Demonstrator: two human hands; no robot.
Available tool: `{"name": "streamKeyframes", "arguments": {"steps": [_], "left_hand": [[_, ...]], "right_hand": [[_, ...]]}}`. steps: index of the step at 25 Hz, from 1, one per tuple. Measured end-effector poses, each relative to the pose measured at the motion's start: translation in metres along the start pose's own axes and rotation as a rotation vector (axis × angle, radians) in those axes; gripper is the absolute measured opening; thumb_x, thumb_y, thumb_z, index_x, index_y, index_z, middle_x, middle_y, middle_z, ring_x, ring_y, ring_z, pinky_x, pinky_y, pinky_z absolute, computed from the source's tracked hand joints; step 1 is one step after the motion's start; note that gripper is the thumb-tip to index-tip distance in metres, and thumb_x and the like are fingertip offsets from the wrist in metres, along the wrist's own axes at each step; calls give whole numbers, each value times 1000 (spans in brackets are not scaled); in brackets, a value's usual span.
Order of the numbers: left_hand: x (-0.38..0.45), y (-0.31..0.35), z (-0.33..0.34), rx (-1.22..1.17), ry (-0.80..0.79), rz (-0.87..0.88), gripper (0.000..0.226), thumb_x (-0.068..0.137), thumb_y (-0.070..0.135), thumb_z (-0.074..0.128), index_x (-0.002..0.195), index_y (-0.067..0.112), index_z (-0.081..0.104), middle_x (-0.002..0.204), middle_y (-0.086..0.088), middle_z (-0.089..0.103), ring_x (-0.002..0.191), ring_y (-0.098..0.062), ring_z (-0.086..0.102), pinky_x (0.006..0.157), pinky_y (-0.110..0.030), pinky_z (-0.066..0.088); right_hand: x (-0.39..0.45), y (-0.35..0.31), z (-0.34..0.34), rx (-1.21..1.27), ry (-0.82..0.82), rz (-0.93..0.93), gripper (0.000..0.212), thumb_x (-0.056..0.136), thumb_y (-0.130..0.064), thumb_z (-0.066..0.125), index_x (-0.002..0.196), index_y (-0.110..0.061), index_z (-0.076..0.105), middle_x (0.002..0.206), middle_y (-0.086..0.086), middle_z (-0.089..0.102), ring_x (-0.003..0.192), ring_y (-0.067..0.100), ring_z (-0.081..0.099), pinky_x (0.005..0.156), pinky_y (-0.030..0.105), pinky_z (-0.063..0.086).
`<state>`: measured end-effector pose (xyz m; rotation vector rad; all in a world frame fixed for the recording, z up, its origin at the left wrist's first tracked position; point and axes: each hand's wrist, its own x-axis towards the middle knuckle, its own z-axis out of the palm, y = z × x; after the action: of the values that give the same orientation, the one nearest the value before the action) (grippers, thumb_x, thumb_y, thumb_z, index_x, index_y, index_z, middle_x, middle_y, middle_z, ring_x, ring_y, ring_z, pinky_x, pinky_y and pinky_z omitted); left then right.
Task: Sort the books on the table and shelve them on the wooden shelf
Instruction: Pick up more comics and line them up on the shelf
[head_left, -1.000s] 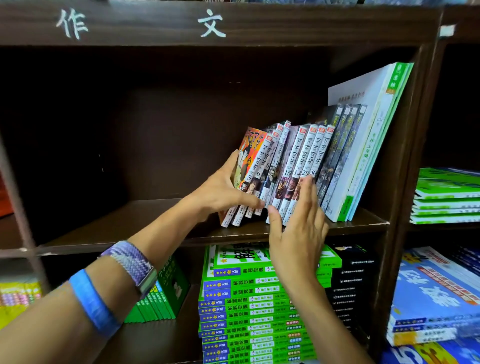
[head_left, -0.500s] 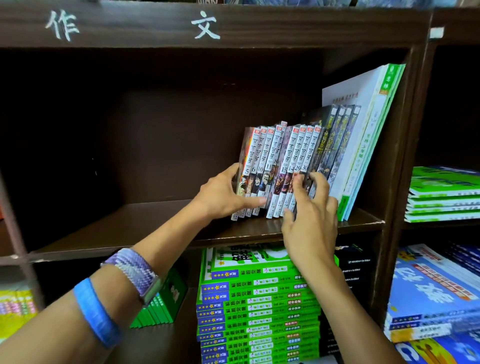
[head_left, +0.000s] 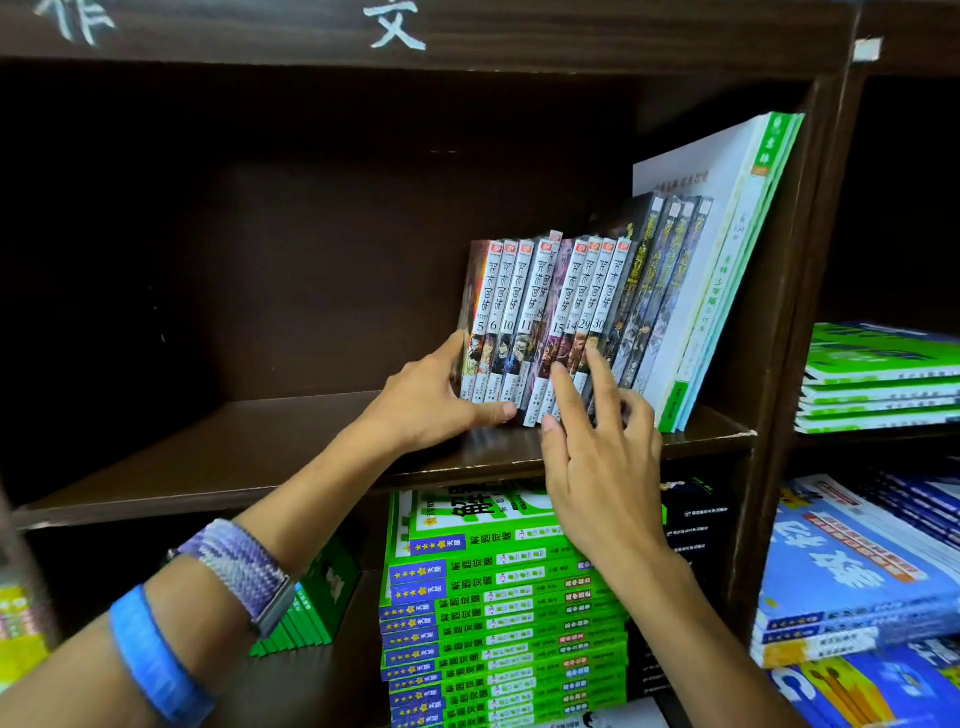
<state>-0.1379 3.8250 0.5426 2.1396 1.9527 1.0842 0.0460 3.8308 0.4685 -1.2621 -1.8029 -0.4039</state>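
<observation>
- The wooden shelf (head_left: 291, 441) is dark brown with a smooth, slightly glossy board; white characters are painted on its top rail.
- A row of comic books (head_left: 540, 317) stands on the right part of that board, leaning right. Their glossy white spines show numbers 5, 6, 10, 11, 8, 15, 14, 29, 30: nine counted.
- Just right of them stand four dark-spined books (head_left: 660, 280), then tall thin green-edged workbooks (head_left: 737, 249) against the right wall; their number is unclear.
- The left hand (head_left: 431, 400) cups the left end of the comic row, fingers on the outer cover, thumb across the spine bottoms.
- The right hand (head_left: 597, 467) is spread wide, fingertips touching the lower spines near 15 to 30.
- A stack of flat green books (head_left: 498, 623) lies on the shelf below.
</observation>
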Motion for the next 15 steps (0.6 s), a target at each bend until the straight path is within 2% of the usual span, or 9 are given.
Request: {"name": "streamKeyframes", "arguments": {"steps": [2, 5, 7, 9, 11, 13, 15], "left_hand": [[-3, -3, 2, -113, -32, -7, 79, 67, 55, 84, 134, 46, 43, 113, 18, 72, 110, -9, 65, 104, -36, 47], [-2, -7, 9, -316, -88, -50, 78, 71, 26, 89, 135, 32, 45, 114, 10, 72, 108, -14, 68, 104, -40, 50], [1, -7, 10, -281, -44, -70, 76, 70, 26, 89, 134, 28, 47, 113, 8, 71, 107, -12, 67, 102, -36, 50], [3, -9, 9, -216, 68, -100, 70, 70, 35, 89, 129, 26, 53, 98, 13, 70, 96, -3, 65, 90, -27, 51], [2, -11, 7, -146, 158, -147, 58, 69, 43, 88, 117, 25, 60, 86, 10, 70, 85, -8, 68, 85, -32, 54], [2, -13, 6, -60, 189, -153, 48, 68, 49, 86, 103, 26, 63, 80, 6, 72, 80, -12, 70, 83, -38, 56], [4, -13, 6, -33, 201, -134, 45, 68, 51, 86, 98, 27, 63, 77, 7, 72, 77, -11, 69, 81, -37, 55]], "right_hand": [[2, -1, 1, -18, -88, -3, 53, 103, -40, 38, 154, -25, 40, 169, -4, 18, 130, 40, 36, 103, 58, 37], [11, -4, 1, -84, -211, 41, 56, 101, -45, 31, 156, -33, 29, 170, -10, 4, 136, 41, 22, 106, 58, 32], [15, -7, -3, -98, -280, 43, 58, 100, -47, 27, 157, -36, 24, 170, -11, -3, 138, 40, 14, 108, 57, 29], [15, -7, -7, -97, -316, 43, 58, 100, -47, 28, 157, -36, 24, 170, -11, -3, 140, 40, 15, 109, 56, 29], [13, -8, -15, -79, -252, 61, 56, 99, -44, 38, 153, -30, 36, 169, -5, 12, 138, 39, 26, 107, 53, 32], [22, -10, -27, -13, -41, 9, 50, 94, -33, 53, 141, -17, 52, 160, 6, 36, 134, 37, 39, 105, 52, 37], [53, -13, -37, 107, 98, -118, 47, 96, -22, 57, 141, -10, 51, 157, 14, 39, 141, 38, 36, 112, 52, 35]]}}
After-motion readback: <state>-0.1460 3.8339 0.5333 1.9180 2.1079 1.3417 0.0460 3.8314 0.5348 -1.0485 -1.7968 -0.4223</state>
